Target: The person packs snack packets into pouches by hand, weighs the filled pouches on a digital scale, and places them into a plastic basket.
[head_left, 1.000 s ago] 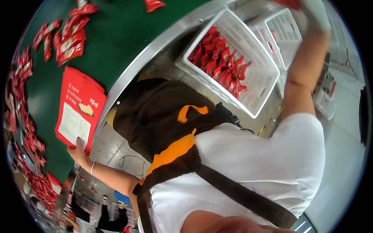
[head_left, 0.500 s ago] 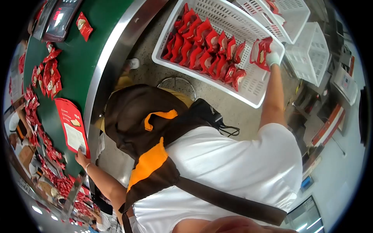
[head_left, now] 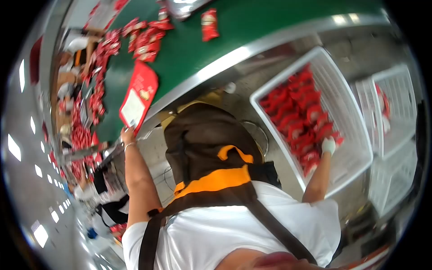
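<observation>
My left hand (head_left: 128, 135) pinches the lower corner of a flat red pouch (head_left: 143, 86) with a pale panel; the pouch lies on the green work surface at its metal edge. My right hand (head_left: 329, 145), in a white glove, is inside a white plastic crate (head_left: 365, 130). Its fingers are closed on a red pouch (head_left: 339, 140), which sits against the end of the rows of filled red pouches (head_left: 292, 108). Blur and the glove hide part of that grip.
Small red packets (head_left: 148, 42) lie heaped on the green surface (head_left: 180, 56), with a single packet (head_left: 209, 24) apart. A metal-cased device (head_left: 184, 8) stands behind them. More white crates (head_left: 396, 108) are at the right, and a stool (head_left: 265, 137) stands below the table. Other people work at the far left.
My right hand has carried the red pouch from the crate's bare end to the rows of pouches. My left hand still grips the flat pouch. The whole view has turned.
</observation>
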`<state>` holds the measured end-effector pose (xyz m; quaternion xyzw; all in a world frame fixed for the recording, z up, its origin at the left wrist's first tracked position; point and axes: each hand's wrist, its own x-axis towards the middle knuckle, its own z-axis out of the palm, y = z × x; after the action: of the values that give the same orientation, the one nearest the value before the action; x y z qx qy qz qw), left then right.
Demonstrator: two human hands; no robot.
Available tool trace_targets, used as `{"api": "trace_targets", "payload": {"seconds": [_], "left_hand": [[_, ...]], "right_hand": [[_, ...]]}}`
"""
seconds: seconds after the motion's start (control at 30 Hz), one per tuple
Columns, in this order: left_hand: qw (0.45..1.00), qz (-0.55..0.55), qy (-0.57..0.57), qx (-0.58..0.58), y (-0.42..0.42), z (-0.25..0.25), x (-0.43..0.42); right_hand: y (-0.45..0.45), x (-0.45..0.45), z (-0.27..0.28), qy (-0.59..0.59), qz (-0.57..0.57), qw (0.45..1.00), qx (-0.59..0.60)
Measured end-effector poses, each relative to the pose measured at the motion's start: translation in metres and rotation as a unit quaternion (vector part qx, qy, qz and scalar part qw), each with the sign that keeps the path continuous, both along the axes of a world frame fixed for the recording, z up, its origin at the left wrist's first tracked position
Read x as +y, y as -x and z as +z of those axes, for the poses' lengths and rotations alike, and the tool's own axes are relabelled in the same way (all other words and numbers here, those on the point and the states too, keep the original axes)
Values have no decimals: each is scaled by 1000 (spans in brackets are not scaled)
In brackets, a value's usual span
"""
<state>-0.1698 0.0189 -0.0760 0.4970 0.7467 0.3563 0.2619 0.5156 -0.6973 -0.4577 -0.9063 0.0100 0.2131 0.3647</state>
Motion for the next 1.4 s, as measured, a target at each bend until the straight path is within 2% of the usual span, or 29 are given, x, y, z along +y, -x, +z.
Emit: {"api": "trace_targets", "payload": {"seconds": [0.03, 0.07, 0.1, 0.13, 0.2, 0.23, 0.27, 0.3, 0.33, 0.37, 0.4, 0.43, 0.5, 0.53, 0.57, 0.6, 0.63, 0.67, 0.7, 0.77, 0.8, 0.83, 0.9, 0.97, 1.03, 1.13, 1.23, 1.3, 1.4], "left_hand": [[1000, 15, 8, 12, -12, 11, -20], [999, 13, 26, 17, -42, 26, -32], [999, 15, 26, 12, -55, 35, -33], [999, 14, 32, -9, -50, 39, -41], [999, 10, 37, -33, -44, 40, -43], [1000, 7, 21, -20, -20, 40, -41], [1000, -4, 14, -8, 2, 39, -33], [1000, -10, 3, -22, 0, 28, -41], [999, 6, 2, -32, 6, 26, -45], [1000, -7, -9, -12, 9, 27, -49], [1000, -20, -19, 9, 8, 31, -57], [983, -32, 7, 179, -1, 45, -66], [909, 2, -105, 403, -13, 34, -80], [896, -44, -125, 423, -42, 59, -93], [867, -106, -199, 445, -68, 70, -97], [907, -167, -188, 338, -104, 81, -109], [868, -299, -145, 369, -166, 88, -127], [884, -320, -112, 322, -183, 92, -121], [881, -325, -128, 320, -197, 87, -127], [888, -332, -131, 289, -197, 77, -113], [885, -333, -111, 306, -201, 71, -112], [884, -333, -90, 315, -204, 63, -111], [882, -335, -87, 320, -200, 55, -110], [874, -335, -95, 339, -210, 54, -115], [881, -328, -80, 330, -202, 57, -99], [887, -329, -54, 319, -209, 75, -77], [919, -281, -10, 276, -219, 84, -49], [879, -292, 142, 349, -227, 93, -27], [860, -318, 145, 372, -233, 87, -9]], "right_hand": [[14, 56, 84, -19, 12, 999, -47], [23, 114, 159, -121, -2, 991, -66], [28, 129, 183, -118, -12, 990, -76], [52, 204, 268, -242, 23, 965, -102], [67, 257, 316, -294, 61, 946, -124], [93, 323, 380, -321, 171, 904, -224], [106, 373, 410, -338, 200, 885, -249], [95, 356, 382, -353, 201, 880, -246], [91, 393, 405, -351, 242, 849, -312], [93, 432, 430, -297, 260, 871, -291], [89, 468, 437, -243, 278, 865, -339], [87, 503, 449, -138, 302, 878, -345], [83, 552, 450, -3, 361, 865, -350], [85, 569, 456, 75, 386, 849, -353], [70, 586, 429, 49, 356, 850, -385], [75, 589, 440, 46, 354, 858, -370], [96, 594, 462, -115, 395, 834, -368], [130, 601, 477, -272, 424, 795, -339], [133, 592, 478, -289, 419, 809, -294], [190, 629, 501, -370, 549, 696, -279], [209, 647, 499, -381, 552, 676, -305], [229, 691, 492, -365, 571, 641, -361], [229, 740, 441, -274, 603, 624, -414], [221, 742, 430, -256, 595, 615, -450], [225, 742, 428, -143, 620, 665, -391], [220, 740, 433, -98, 643, 672, -354], [223, 735, 437, -86, 641, 674, -357], [228, 728, 439, -102, 640, 669, -364], [236, 685, 442, -106, 650, 674, -334]]}}
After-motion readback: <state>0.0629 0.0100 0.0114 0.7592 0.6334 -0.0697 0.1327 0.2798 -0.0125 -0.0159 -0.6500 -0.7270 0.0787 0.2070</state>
